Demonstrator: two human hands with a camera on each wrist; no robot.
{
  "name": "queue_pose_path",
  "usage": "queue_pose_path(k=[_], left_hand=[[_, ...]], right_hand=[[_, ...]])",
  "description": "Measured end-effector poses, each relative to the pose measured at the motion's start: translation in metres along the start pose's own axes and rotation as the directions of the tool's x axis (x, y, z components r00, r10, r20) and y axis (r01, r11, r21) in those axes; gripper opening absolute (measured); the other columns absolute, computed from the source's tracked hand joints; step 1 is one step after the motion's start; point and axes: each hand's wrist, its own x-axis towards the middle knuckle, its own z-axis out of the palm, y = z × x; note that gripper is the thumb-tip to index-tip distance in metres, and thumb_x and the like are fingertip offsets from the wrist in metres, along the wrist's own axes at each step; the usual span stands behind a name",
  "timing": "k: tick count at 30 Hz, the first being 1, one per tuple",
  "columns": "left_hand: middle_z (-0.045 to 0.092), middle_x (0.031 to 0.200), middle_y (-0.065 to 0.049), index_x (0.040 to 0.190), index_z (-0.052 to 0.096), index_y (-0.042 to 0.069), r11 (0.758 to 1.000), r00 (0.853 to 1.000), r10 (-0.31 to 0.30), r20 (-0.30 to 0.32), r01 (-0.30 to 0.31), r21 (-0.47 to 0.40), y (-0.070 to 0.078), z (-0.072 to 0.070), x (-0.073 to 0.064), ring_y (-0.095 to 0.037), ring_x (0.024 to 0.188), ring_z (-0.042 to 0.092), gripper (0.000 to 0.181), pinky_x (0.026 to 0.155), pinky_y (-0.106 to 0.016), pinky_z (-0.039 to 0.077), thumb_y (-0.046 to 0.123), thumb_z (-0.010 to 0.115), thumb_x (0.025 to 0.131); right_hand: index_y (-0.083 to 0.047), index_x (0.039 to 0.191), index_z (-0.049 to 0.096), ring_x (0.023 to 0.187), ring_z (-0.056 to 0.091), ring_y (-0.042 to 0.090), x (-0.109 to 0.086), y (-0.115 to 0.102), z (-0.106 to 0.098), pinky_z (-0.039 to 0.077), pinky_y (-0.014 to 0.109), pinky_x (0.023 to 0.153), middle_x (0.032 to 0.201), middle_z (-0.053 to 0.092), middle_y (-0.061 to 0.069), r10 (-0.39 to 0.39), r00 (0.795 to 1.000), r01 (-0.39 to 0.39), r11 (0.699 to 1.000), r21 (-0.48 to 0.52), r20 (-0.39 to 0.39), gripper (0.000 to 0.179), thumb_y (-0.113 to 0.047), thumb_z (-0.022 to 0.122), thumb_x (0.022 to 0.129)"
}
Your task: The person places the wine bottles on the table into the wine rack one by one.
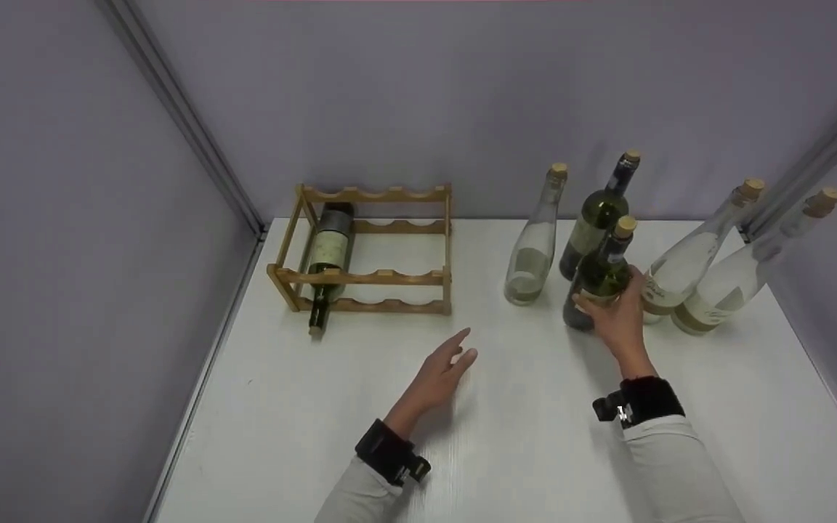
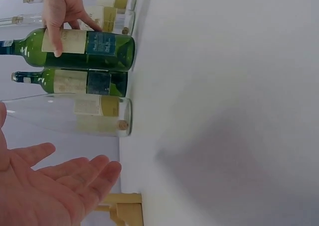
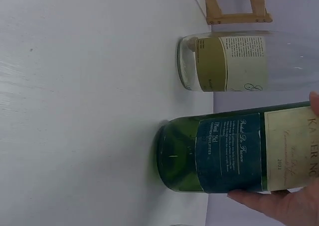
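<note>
On the right side of the table my right hand (image 1: 616,317) grips a corked green wine bottle (image 1: 601,274) around its body. The right wrist view shows this bottle's cream and dark blue labels (image 3: 230,154), with fingertips at their edges. My left hand (image 1: 437,375) holds nothing and hovers above the table, its fingers extended in the left wrist view. Right behind the gripped bottle stands another green wine bottle (image 1: 599,218). A clear bottle (image 1: 532,260) with a cork stands to their left. Two more clear corked bottles, one nearer (image 1: 689,270) and one farther right (image 1: 734,285), stand beside my right hand.
A wooden wine rack (image 1: 389,277) stands at the back left of the white table (image 1: 302,421). A green wine bottle (image 1: 329,249) lies in its leftmost slot, neck toward me. Grey panels (image 1: 462,94) enclose the table at the back and sides.
</note>
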Motion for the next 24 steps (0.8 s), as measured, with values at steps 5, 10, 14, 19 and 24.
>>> queue_pose_path(k=[5,10,14,19,24], left_hand=[[0.034,0.155,-0.010,0.153,0.034,0.010,0.999,1.000,0.022,-0.010,-0.022,-0.045,0.010,-0.001,0.006,-0.029,0.134,0.043,0.061,0.106,-0.048,0.036,0.047,0.039,0.105],[0.037,0.153,-0.010,0.152,0.035,0.011,0.995,0.999,0.044,-0.021,-0.046,-0.086,0.018,-0.002,0.008,-0.025,0.132,0.046,0.057,0.108,-0.046,0.034,0.043,0.039,0.106],[0.038,0.152,-0.012,0.152,0.035,0.011,0.990,0.998,0.062,-0.022,-0.065,-0.126,0.022,-0.004,0.006,-0.026,0.133,0.045,0.053,0.108,-0.044,0.035,0.039,0.039,0.107],[0.039,0.152,-0.014,0.152,0.033,0.006,0.978,0.995,0.095,-0.025,-0.098,-0.186,0.036,-0.008,0.005,-0.027,0.133,0.045,0.052,0.103,-0.039,0.042,0.033,0.037,0.108],[0.042,0.149,-0.011,0.150,0.036,0.004,0.963,0.988,0.149,-0.049,-0.156,-0.218,0.043,-0.010,0.010,-0.026,0.132,0.046,0.055,0.100,-0.034,0.044,0.039,0.037,0.107]], right_hand=[[0.001,0.146,0.019,0.136,0.034,0.038,-0.003,-0.003,0.003,0.023,0.051,0.112,0.145,0.036,0.024,-0.078,0.997,0.078,0.996,-0.054,0.004,0.091,-0.011,0.082,0.080],[-0.003,0.145,0.023,0.136,0.035,0.039,-0.008,-0.005,0.008,0.025,0.053,0.111,0.145,0.038,0.024,-0.094,0.995,0.097,0.991,-0.090,0.034,0.089,-0.013,0.082,0.080],[-0.003,0.144,0.027,0.136,0.036,0.039,-0.014,-0.007,0.011,0.025,0.054,0.111,0.144,0.041,0.023,-0.146,0.988,0.150,0.984,-0.095,0.041,0.087,-0.010,0.084,0.078],[-0.002,0.141,0.034,0.132,0.040,0.039,-0.019,-0.009,0.015,0.026,0.054,0.110,0.139,0.046,0.023,-0.237,0.971,0.239,0.962,-0.129,0.037,0.084,-0.003,0.085,0.074],[0.000,0.140,0.036,0.129,0.042,0.039,-0.025,-0.011,0.021,0.030,0.054,0.107,0.136,0.047,0.024,-0.295,0.953,0.303,0.925,-0.229,0.066,0.083,0.000,0.086,0.072]])
